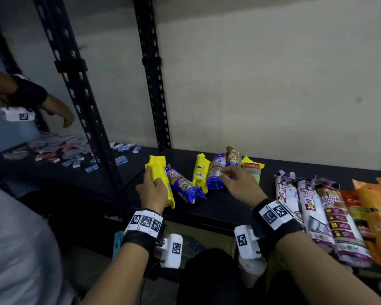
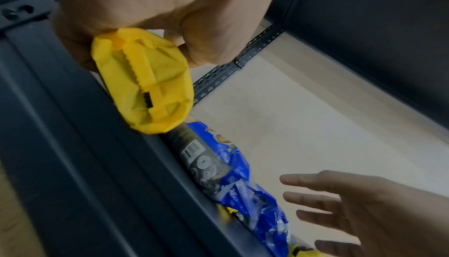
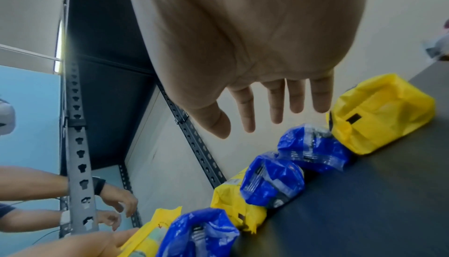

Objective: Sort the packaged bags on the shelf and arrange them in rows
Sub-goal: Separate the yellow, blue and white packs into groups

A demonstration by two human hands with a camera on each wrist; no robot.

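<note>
My left hand (image 1: 154, 181) grips a yellow packaged bag (image 1: 157, 168) at the left end of a loose row on the black shelf (image 1: 218, 208); the left wrist view shows the bag's sealed end (image 2: 145, 82) sticking out of my fist. Beside it lie a blue bag (image 1: 185, 188), a yellow bag (image 1: 200, 172), a second blue bag (image 1: 216, 175), a third bag (image 1: 232, 159) and a yellow-red bag (image 1: 252, 170). My right hand (image 1: 227, 175) hovers over the middle blue bags (image 3: 313, 147) with fingers (image 3: 274, 103) straight and spread, holding nothing.
Three purple-white drawstring bag packs (image 1: 312, 208) and orange bags (image 1: 374, 216) lie in a row at the right. A black upright post (image 1: 92, 128) divides the shelf. Left of it, another person's hand (image 1: 59, 113) hangs over several small packets (image 1: 64, 150).
</note>
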